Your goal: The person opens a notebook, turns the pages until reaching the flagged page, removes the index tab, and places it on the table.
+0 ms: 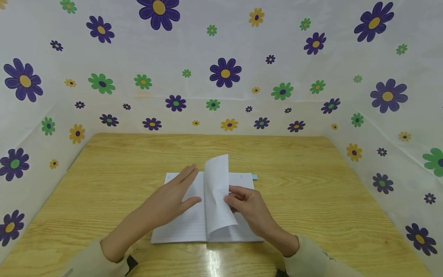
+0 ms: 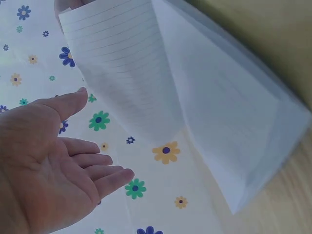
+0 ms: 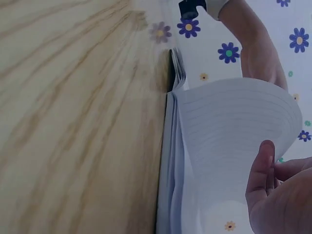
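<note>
An open notebook [image 1: 183, 227] with lined pages lies on the wooden table. One page [image 1: 217, 196] stands up from its spine, bent, with its free edge toward the right. My right hand [image 1: 250, 207] pinches that edge between thumb and fingers; the right wrist view shows the same lined page [image 3: 234, 122] curving up from the notebook. Over the left-hand page is my left hand [image 1: 169, 200], its fingers straight and the thumb spread apart. In the left wrist view the left hand [image 2: 58, 165] holds nothing, its palm facing the raised page.
A light blue tab [image 1: 255, 177] sticks out at the notebook's upper right edge. The wooden table [image 1: 104, 184] extends around the notebook. White cloth [image 1: 194, 54] printed with flowers walls off the back and both sides.
</note>
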Motion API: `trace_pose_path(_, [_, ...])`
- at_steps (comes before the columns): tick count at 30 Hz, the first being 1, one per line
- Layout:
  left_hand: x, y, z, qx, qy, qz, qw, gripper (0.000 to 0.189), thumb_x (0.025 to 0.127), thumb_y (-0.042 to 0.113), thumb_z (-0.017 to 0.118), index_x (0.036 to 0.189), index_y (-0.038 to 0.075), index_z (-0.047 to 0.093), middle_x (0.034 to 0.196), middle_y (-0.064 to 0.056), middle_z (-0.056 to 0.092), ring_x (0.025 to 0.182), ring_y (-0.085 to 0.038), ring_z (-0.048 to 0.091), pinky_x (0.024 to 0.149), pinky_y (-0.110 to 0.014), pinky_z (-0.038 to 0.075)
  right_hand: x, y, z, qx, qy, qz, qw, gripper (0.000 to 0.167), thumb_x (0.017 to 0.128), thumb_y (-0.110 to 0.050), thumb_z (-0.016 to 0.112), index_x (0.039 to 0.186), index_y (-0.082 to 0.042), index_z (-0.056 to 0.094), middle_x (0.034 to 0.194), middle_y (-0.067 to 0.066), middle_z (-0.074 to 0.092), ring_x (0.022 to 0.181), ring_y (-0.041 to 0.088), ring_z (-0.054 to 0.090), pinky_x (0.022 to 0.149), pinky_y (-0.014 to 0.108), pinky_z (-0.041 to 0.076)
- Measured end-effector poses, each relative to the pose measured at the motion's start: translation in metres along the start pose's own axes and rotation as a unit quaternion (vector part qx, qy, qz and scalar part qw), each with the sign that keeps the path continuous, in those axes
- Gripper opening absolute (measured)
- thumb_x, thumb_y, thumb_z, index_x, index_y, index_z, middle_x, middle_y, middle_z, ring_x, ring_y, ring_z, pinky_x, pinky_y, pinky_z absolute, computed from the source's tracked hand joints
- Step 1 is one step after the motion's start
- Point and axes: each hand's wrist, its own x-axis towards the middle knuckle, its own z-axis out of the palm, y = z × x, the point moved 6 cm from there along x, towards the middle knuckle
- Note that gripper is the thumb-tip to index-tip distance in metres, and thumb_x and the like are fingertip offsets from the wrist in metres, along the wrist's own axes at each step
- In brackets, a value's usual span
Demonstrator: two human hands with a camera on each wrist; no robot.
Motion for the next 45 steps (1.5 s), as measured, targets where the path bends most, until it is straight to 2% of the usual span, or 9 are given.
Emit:
trace_pose_path(5, [0.011,0.013,-0.006,-0.025,0.006,0.009,0.9996,0.078,0.104,0.040,0.064,0.161,0.001,0.029,0.169,-0.014,0.022,0.152,-0.031,0.031,0.113,-0.050,0.042,0.000,-0.005,0.005,0.030,-0.001,-0.002,0.9995,0.038,0.095,-0.001,0.070,0.129,0.015,0.064,0.092,0.007,0.077,0.075,0.011,0.069,0.068,0.025,0.059])
trace_pose_path(10, [0.017,0.022,-0.008,-0.050,-0.012,0.013,0.9986,0.077,0.105,0.040,0.061,0.162,0.002,0.027,0.171,-0.011,0.016,0.155,-0.028,0.024,0.118,-0.048,0.035,0.001,-0.007,0.012,0.057,-0.015,-0.008,0.9982,0.039,0.096,-0.001,0.069,0.130,0.017,0.061,0.094,0.006,0.077,0.073,0.010,0.067,0.068,0.024,0.059])
trace_pose_path(15, [0.021,0.026,-0.007,-0.049,-0.017,0.019,0.9985,0.074,0.106,0.039,0.059,0.163,0.003,0.026,0.172,-0.011,0.015,0.156,-0.026,0.020,0.119,-0.047,0.033,0.000,-0.010,0.017,0.060,-0.031,-0.022,0.9974,0.039,0.098,-0.003,0.068,0.131,0.017,0.060,0.091,0.001,0.076,0.070,0.011,0.065,0.067,0.024,0.058])
trace_pose_path(21, [0.026,0.031,-0.010,-0.040,-0.011,0.052,0.9978,0.065,0.109,0.033,0.054,0.161,0.001,0.031,0.172,-0.010,0.016,0.156,-0.028,0.019,0.119,-0.048,0.033,0.002,-0.011,0.020,0.050,-0.052,-0.031,0.9970,0.037,0.100,-0.005,0.067,0.130,0.015,0.062,0.090,0.002,0.073,0.070,0.012,0.065,0.070,0.026,0.058])
trace_pose_path(28, [0.029,0.036,-0.009,-0.047,-0.051,0.078,0.9945,0.063,0.111,0.033,0.050,0.163,0.005,0.028,0.173,-0.006,0.009,0.158,-0.028,0.009,0.120,-0.049,0.032,0.003,-0.012,0.026,0.039,-0.077,-0.045,0.9952,0.036,0.101,-0.010,0.067,0.131,0.010,0.065,0.089,0.001,0.072,0.069,0.013,0.063,0.071,0.026,0.058])
trace_pose_path(34, [0.028,0.036,-0.006,-0.058,-0.075,0.078,0.9924,0.066,0.111,0.042,0.047,0.163,0.006,0.028,0.173,-0.003,0.005,0.158,-0.028,0.005,0.121,-0.049,0.029,0.003,-0.013,0.029,0.038,-0.101,-0.057,0.9926,0.038,0.103,-0.014,0.066,0.133,0.009,0.064,0.092,0.003,0.073,0.072,0.013,0.064,0.071,0.026,0.058])
trace_pose_path(39, [0.027,0.034,-0.005,-0.065,-0.083,0.067,0.9922,0.072,0.108,0.051,0.047,0.163,0.007,0.029,0.173,-0.005,0.006,0.158,-0.026,0.005,0.121,-0.050,0.030,0.002,-0.013,0.029,0.046,-0.109,-0.047,0.9918,0.040,0.105,-0.011,0.062,0.138,0.012,0.058,0.095,0.005,0.073,0.076,0.013,0.068,0.071,0.026,0.058])
trace_pose_path(45, [0.024,0.027,-0.002,-0.064,-0.097,0.046,0.9922,0.073,0.108,0.047,0.052,0.162,0.003,0.030,0.172,-0.008,0.005,0.158,-0.030,0.007,0.121,-0.050,0.028,0.000,-0.012,0.028,0.035,-0.104,-0.024,0.9936,0.039,0.107,-0.013,0.057,0.137,0.013,0.058,0.098,0.004,0.073,0.079,0.013,0.070,0.072,0.025,0.058])
